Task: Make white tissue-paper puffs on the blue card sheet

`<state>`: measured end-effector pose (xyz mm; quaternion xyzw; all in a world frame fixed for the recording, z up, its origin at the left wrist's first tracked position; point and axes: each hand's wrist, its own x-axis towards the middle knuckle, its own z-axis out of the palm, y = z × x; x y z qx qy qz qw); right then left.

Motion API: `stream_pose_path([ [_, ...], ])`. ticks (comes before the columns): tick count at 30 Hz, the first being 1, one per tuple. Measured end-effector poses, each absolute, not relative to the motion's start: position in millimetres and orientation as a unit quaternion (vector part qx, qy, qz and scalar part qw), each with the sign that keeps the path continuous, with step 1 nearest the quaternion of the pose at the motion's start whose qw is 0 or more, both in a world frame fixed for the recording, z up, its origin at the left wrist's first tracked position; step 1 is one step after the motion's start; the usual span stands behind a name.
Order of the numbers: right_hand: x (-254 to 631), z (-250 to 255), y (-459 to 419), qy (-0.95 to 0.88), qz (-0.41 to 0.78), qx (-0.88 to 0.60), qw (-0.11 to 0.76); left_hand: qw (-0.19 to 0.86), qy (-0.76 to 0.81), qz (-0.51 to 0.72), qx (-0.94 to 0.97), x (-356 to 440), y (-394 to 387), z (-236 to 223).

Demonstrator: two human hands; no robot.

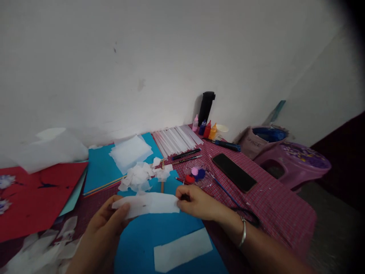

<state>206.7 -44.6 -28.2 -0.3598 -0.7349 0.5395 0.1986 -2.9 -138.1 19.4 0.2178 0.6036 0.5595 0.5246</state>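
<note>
A strip of thin white paper [155, 203] is stretched between my two hands above a blue sheet [139, 236]. My left hand [110, 219] pinches its left end between thumb and fingers. The right end is pinched by my right hand [196, 201], which has a bangle at the wrist. Another white strip [182, 249] lies flat on the blue sheet, nearer to me. Just beyond my hands sits a pile of small white paper pieces [138, 176], with more pieces around a brown stick [162, 186].
A phone [234, 172], a paint palette [199, 176], a paintbrush [225, 190], a cutter [226, 144] and paint bottles [209, 129] are to the right. White strips [176, 140] lie at the back. A red sheet [37, 201] and paper scraps [42, 251] are left. A pink stool [296, 163] stands beyond the table.
</note>
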Motion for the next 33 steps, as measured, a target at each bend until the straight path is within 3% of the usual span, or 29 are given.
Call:
stream_pose_path([
  [3, 208.1, -27.5, -42.5, -0.734, 0.539, -0.36, 0.2, 0.556, 0.58, 0.572, 0.167, 3.9, -136.3, 24.6],
  [12, 214.9, -27.5, -32.8, -0.742, 0.514, -0.375, 0.208, 0.518, 0.576, 0.609, 0.17, -14.5, -129.3, 15.9],
  [18, 217.2, -15.0, -41.5, -0.792, 0.54, -0.24, 0.153, 0.555, 0.569, 0.544, 0.27, -9.7, -138.5, 18.5],
  [23, 206.9, -10.9, -53.8, -0.736, 0.608, -0.235, 0.184, 0.619, 0.532, 0.471, 0.335, -5.9, -148.8, 20.0],
  [30, 202.9, -14.8, -63.0, -0.743, 0.624, -0.229, 0.083, 0.6, 0.524, 0.428, 0.426, -4.8, -149.1, 15.8],
  [33, 200.6, -17.7, -63.5, -0.719, 0.615, -0.281, 0.161, 0.587, 0.53, 0.465, 0.397, 1.6, -149.5, 22.0],
])
